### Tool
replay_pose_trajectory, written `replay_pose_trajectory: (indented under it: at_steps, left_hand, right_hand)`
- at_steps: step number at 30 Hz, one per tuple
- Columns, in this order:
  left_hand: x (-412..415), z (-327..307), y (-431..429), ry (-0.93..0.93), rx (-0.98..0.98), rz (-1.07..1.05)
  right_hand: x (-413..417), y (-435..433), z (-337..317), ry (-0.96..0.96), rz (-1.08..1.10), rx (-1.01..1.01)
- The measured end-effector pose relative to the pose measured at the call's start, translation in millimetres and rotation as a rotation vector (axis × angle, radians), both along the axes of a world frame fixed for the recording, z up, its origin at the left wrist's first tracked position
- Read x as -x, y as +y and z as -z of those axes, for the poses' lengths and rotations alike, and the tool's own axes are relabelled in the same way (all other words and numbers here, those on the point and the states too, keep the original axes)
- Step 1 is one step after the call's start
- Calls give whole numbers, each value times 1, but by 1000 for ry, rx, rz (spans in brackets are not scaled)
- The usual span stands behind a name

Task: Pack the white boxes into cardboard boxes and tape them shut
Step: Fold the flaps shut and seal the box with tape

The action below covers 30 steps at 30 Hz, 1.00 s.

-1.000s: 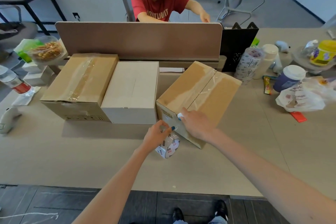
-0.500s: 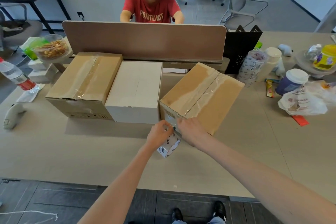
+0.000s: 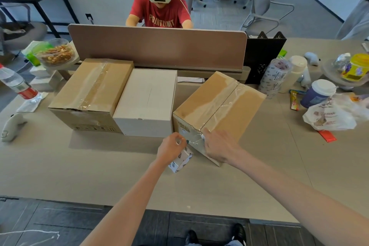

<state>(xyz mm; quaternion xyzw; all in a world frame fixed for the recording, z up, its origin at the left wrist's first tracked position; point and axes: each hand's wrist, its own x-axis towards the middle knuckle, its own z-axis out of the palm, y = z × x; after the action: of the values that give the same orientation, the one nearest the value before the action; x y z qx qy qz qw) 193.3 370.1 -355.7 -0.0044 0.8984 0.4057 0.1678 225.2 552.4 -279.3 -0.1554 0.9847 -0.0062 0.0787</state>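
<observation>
A cardboard box [image 3: 237, 112] sits angled at the table's middle right, with clear tape along its top seam and down its near corner. My left hand [image 3: 170, 149] grips a printed tape roll [image 3: 181, 161] just below that corner. My right hand [image 3: 219, 147] lies flat on the box's near side, pressing the tape end down. A closed white box [image 3: 147, 100] stands to the left of it. Further left is another taped cardboard box [image 3: 93, 92].
A brown desk divider [image 3: 157, 48] runs behind the boxes, and a person in a red shirt [image 3: 159, 14] sits beyond it. Cups [image 3: 318, 93], a plastic bag [image 3: 331, 115] and spare tape rolls [image 3: 274, 77] crowd the right. A water bottle [image 3: 18, 85] and snack bowl [image 3: 57, 54] stand left.
The roll in my left hand has dropped slightly and tilted, drawing tape down the box corner. My right hand slid from the top edge onto the box's near side.
</observation>
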Motion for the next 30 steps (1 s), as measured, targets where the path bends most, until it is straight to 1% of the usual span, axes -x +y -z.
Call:
replay_pose_trajectory:
  at_steps: [5, 7, 10, 14, 22, 25, 30]
  left_hand:
    - [-3, 0, 1, 11, 9, -14]
    - [-4, 0, 1, 7, 0, -22]
    - [-4, -1, 0, 3, -1, -42]
    - [-5, -3, 2, 6, 24, -57]
    - [-4, -12, 3, -22, 90, -23]
    - [-4, -11, 3, -53, 39, -23]
    - [-4, -13, 0, -180, -147, -68]
  right_hand:
    - [24, -8, 1, 106, -59, 61]
    - [37, -9, 7, 128, -19, 77]
    - [51, -3, 23, 107, 81, 97]
    - [53, -2, 35, 94, 105, 99]
    - [51, -4, 45, 171, 64, -25]
    - [50, -3, 46, 190, 60, -17]
    - [46, 0, 44, 212, 40, 13]
